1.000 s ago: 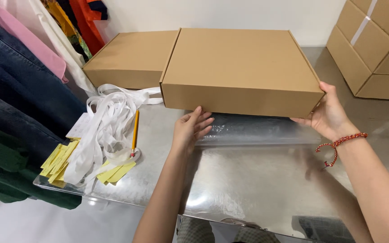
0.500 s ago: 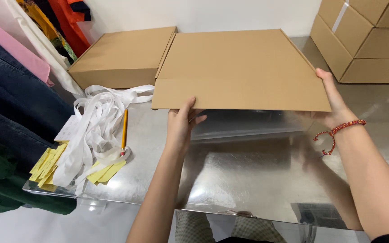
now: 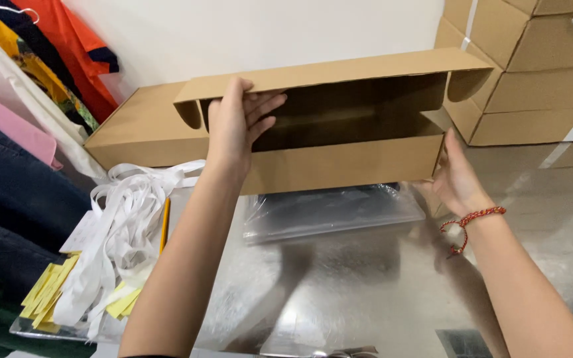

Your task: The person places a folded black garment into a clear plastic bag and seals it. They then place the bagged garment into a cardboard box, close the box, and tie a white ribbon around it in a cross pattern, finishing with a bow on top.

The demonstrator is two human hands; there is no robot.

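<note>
A flat brown cardboard mailer box (image 3: 339,166) stands on the shiny metal table (image 3: 366,292) with its lid (image 3: 339,69) lifted. My left hand (image 3: 237,122) grips the lid's front flap near its left end, fingers inside. My right hand (image 3: 455,179), with a red bead bracelet on the wrist, presses against the box's right front corner. The inside of the box is dark and I cannot see what it holds. A clear plastic bag with a dark garment (image 3: 329,212) lies on the table just in front of the box.
A second closed cardboard box (image 3: 140,129) lies behind to the left. White ribbons (image 3: 124,232), a pencil (image 3: 164,225) and yellow tags (image 3: 48,295) sit at the left edge. Hanging clothes (image 3: 14,132) fill the left side. Stacked cartons (image 3: 538,73) stand at the back right.
The closed box was tipped towards me, then set down. My left hand moved from the front edge up to the lid and raised it. My right hand stayed at the right corner.
</note>
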